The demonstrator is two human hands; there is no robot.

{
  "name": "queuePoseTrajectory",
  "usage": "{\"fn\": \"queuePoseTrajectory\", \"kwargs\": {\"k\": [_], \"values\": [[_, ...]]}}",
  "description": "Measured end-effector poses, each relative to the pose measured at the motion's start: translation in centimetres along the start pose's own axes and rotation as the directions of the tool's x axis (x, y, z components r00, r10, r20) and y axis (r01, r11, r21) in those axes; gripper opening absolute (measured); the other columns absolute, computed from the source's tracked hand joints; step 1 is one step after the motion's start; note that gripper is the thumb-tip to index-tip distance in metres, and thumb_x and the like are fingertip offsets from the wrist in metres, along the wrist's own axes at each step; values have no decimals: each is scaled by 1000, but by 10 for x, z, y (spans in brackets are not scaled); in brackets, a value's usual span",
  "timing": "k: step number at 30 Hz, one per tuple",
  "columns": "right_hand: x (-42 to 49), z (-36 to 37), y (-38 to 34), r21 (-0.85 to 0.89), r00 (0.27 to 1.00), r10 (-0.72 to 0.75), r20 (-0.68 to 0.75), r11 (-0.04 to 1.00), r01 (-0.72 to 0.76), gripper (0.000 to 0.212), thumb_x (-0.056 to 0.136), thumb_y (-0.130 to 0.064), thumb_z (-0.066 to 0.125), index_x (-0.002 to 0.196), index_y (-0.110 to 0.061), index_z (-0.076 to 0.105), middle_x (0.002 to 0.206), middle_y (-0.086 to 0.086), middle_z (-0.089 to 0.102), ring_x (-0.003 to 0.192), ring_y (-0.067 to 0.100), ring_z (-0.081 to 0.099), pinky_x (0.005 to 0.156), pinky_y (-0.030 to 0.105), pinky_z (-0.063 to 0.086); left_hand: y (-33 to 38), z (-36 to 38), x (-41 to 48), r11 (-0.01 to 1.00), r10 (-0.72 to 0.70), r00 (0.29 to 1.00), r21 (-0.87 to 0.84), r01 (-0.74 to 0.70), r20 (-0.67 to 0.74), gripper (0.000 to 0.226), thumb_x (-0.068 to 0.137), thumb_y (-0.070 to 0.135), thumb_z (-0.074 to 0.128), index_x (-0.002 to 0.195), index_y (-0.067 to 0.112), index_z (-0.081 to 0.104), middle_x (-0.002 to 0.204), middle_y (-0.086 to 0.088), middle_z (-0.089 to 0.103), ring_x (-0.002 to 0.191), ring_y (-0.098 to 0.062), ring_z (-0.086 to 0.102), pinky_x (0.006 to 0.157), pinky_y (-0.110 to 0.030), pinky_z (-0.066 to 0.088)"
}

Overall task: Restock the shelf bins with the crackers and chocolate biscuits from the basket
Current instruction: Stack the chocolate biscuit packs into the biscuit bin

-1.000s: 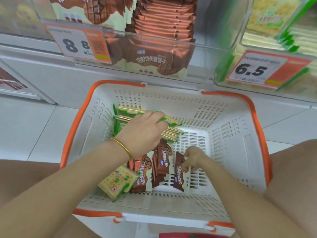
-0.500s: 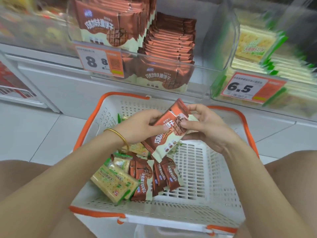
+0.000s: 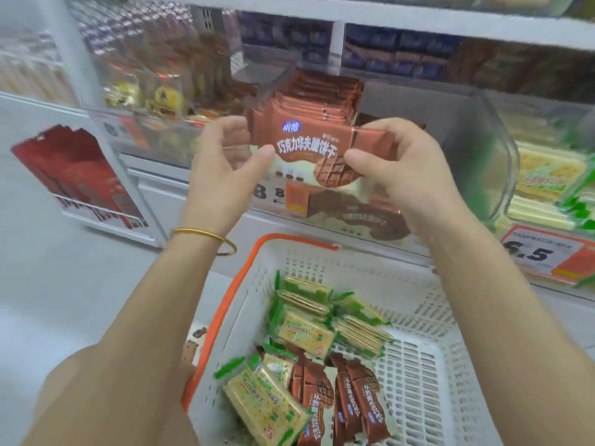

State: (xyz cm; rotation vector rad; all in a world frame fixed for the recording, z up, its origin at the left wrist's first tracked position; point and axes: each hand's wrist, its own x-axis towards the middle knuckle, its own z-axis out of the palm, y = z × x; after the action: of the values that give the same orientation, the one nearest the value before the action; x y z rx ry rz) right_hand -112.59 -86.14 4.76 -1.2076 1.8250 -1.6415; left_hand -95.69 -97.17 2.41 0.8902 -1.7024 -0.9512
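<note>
left hand [image 3: 222,162], right hand [image 3: 402,169], each grip pinching chocolate biscuit pack [image 3: 309,146] (巧克力华夫脆饼干); price tag [image 3: 544,252] 6.5

Pack [image 3: 309,149]: above basket [image 3: 415,317], pinched at both ends by left hand [image 3: 222,162] and right hand [image 3: 399,169].
Crackers [image 3: 306,329]: in basket.
Biscuits [image 3: 347,403]: in basket.

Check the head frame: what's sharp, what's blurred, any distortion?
Head view: the held chocolate biscuit pack is sharp, print readable; upper shelf and snack bins smear with blur; basket contents crisp; wide-angle bending curves the cracker bin wall; light flat, no hard shadows.
</note>
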Motion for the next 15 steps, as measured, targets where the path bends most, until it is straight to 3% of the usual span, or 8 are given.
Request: {"fn": "queuePoseTrajectory", "kwargs": {"k": [2,4,6,8,11,15], "values": [[18,15,-3,-130,992,-106,-72,987,96,22,81,-15,73,85,-29,57,87,-8,64,75,6,59,65,16,48,-12,-3,1,967,121,991,231,-105,-56,37,85,21,63,119,14,51,109,10,46,108,-17,51,96,-32,44],[32,28,0,-260,982,-155,-104,958,124,19,82,-17,71,90,-26,57,83,-17,57,76,-3,54,70,7,43,-23,-2,0,901,204,979,391,-190,5,37,83,17,58,119,9,53,113,3,46,115,-26,47,102,-40,38],[40,38,8,-371,973,-197,-119,918,141,19,82,-19,71,95,-24,58,86,-17,54,81,1,53,77,16,47,-33,1,-1,852,224,972,470,-230,70,39,81,13,57,120,7,55,123,-7,49,118,-29,44,105,-26,28],[42,46,17,-513,965,-237,-116,846,146,23,82,-27,70,102,-24,58,96,-10,50,88,8,51,75,26,44,-37,7,-3,807,218,967,534,-253,128,42,81,7,60,123,8,55,133,-11,46,124,-30,39,100,-19,22],[40,59,24,-666,957,-256,-135,739,104,33,82,-35,70,107,-24,51,105,-5,46,91,17,55,67,30,37,-40,15,-6,745,211,955,598,-296,210,47,81,3,61,127,9,53,142,-12,40,131,-30,32,109,-33,23],[38,63,26,-713,950,-276,-149,695,91,48,81,-37,72,114,-18,42,112,2,47,88,23,58,64,32,39,-41,21,-5,724,194,946,613,-316,259,49,81,0,58,129,7,51,146,-15,36,136,-32,28,113,-38,22]]}}
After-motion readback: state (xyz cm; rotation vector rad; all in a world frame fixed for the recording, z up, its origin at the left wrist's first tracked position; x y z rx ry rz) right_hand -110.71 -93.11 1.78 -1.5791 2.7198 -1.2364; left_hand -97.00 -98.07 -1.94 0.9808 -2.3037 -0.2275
